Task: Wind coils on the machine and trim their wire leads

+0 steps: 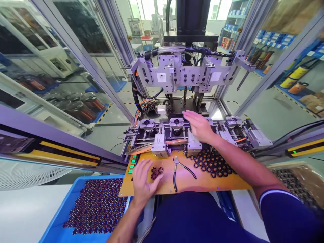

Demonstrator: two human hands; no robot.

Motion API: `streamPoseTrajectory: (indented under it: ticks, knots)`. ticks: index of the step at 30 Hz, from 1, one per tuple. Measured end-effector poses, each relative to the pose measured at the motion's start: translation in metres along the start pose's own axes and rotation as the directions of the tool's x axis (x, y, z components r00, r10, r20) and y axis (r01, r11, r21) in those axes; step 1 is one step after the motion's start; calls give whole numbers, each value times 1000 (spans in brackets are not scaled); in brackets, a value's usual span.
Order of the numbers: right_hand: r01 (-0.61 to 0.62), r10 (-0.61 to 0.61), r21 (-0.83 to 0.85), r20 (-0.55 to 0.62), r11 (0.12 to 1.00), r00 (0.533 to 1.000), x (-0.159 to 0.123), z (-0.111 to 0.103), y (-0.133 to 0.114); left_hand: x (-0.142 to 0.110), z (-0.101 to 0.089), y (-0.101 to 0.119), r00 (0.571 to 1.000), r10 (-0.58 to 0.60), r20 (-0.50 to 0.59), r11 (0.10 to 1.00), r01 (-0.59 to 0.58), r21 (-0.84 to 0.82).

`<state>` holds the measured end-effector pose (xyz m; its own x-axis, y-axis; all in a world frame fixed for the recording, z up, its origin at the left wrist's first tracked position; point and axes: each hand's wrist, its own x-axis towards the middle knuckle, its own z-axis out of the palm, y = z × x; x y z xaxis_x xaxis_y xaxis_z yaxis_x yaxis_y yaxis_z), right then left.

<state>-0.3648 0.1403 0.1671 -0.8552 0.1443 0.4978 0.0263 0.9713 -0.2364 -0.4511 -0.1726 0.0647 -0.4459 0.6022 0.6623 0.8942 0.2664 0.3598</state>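
My left hand (143, 179) hovers low over the orange-yellow work plate (202, 187), its fingers apart and no object visible in it. Close to its fingertips lies a small cluster of wound ring cores (157, 172). My right hand (198, 125) reaches over the winding machine's row of fixtures, fingers stretched out, just right of a round metal holder (176, 125). Its palm side is partly hidden. Between the hands, a pair of cutting pliers (178, 171) rests on the plate with its handles spread. Many dark bare rings (214, 163) are grouped under my right forearm.
A blue tray (73, 206) full of wound rings sits at lower left, and a box of rings (296, 182) at right. Above the fixtures hangs the machine head (186, 76). Green-lit buttons (132, 166) line the plate's left edge. Metal frame posts stand on both sides.
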Motion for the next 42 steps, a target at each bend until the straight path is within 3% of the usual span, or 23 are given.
streamPoseTrajectory:
  ticks: [3,5,7,9,12,18,22,24,25,28,30,33,36,40,42]
  knots:
    - [15,-2,63,-209,998,978,-29,-21,-26,66,-10,6,990,142,24,990,-142,2]
    - [73,-35,112,-310,991,950,-48,-32,-43,113,-1,15,964,220,153,975,-220,-14]
    - [95,-43,131,-355,987,934,-68,-39,-56,153,16,24,910,234,342,967,-255,19]
    - [66,-14,134,-361,989,933,-92,-42,-63,180,36,32,840,174,514,955,-270,119]
    - [-31,74,134,-333,990,940,-138,-42,-65,195,59,39,785,127,607,943,-285,172]
    - [-360,362,55,-245,931,899,-242,-24,-73,193,69,37,724,119,680,946,-291,144]
    - [-438,431,9,-198,899,880,-269,0,-78,197,74,33,720,104,687,957,-260,127]
    - [-455,447,-9,-164,891,879,-268,12,-74,197,73,36,743,103,661,967,-230,108]
    - [-461,454,-16,-147,887,879,-267,17,-72,194,70,39,775,111,623,973,-211,89]
    - [-477,472,-26,-106,879,875,-261,27,-63,174,48,54,897,161,412,985,-171,-14]
    - [-478,475,-15,-92,878,875,-259,29,-59,148,29,65,934,203,295,978,-180,-106]
    - [-454,456,39,-86,890,886,-256,23,-63,99,6,80,940,229,252,957,-169,-238]
    - [-396,408,129,-86,909,909,-241,6,-79,56,2,94,916,221,335,923,-85,-375]
    - [-276,364,423,-144,863,920,-200,-21,-114,35,6,117,855,233,462,781,119,-613]
    - [-205,383,603,-183,771,905,-181,-30,-127,36,5,125,874,170,456,699,219,-680]
